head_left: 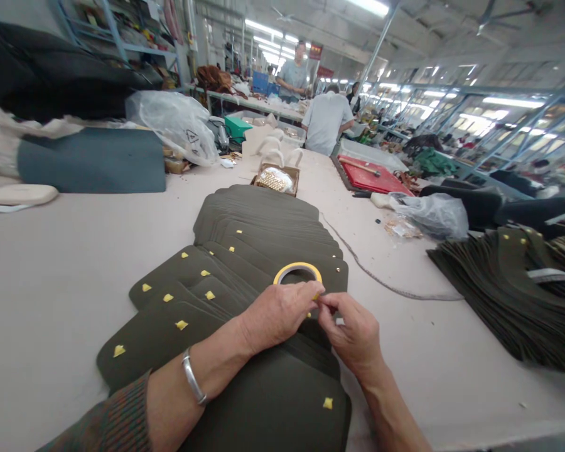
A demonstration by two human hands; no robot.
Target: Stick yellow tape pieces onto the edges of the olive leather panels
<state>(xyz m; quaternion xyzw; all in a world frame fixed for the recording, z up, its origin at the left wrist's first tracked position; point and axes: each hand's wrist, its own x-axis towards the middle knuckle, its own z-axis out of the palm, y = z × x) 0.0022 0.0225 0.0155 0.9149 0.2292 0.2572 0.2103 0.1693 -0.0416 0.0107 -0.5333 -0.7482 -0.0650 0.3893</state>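
Note:
Overlapping dark olive leather panels (245,251) lie fanned along the table, most carrying a small yellow tape square (182,324). My left hand (275,314) wears a silver bangle and is closed on a roll of yellow tape (297,271) that rests on the panels. My right hand (351,333) meets it just right of the roll, fingers pinched on the tape's free end. What lies between the fingertips is too small to make out clearly.
More olive pieces (508,289) are stacked at the right. A clear plastic bag (433,213), a red tray (370,176), a box of gold hardware (275,179) and a cord (371,276) lie beyond. Two people (327,119) stand at the far end. Grey foam (94,160) sits left.

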